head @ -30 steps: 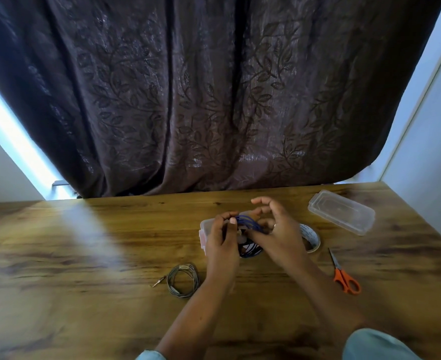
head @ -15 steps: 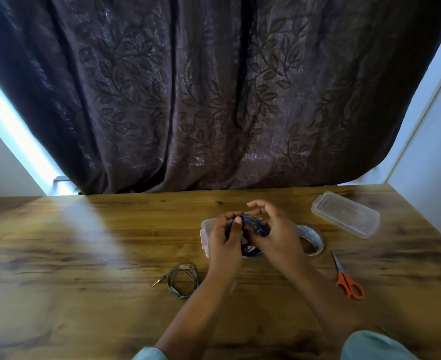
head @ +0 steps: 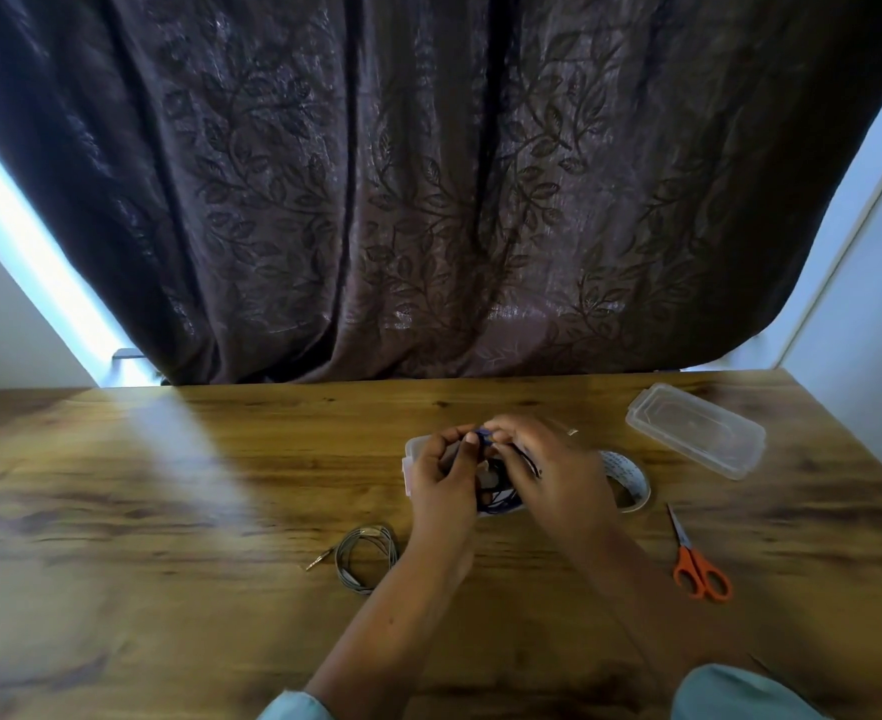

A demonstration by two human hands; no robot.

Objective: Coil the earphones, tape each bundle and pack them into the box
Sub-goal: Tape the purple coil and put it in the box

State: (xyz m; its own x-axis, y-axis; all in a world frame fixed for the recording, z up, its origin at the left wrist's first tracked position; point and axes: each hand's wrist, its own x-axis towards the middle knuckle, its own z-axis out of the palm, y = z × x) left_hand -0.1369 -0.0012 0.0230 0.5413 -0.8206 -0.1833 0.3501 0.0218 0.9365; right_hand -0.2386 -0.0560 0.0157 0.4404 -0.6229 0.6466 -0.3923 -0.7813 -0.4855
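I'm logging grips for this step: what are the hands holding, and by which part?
The left hand and right hand both pinch the blue earphones at the top of the coil; its loops hang below, over the box.

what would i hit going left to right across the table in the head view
grey coiled earphones → left hand → blue earphones → right hand → tape roll → orange scissors

Dark brown leaf-patterned curtain (head: 428,189), wooden table (head: 117,615), pale wall (head: 870,330) at right, bright daylight strip (head: 18,236) at left.
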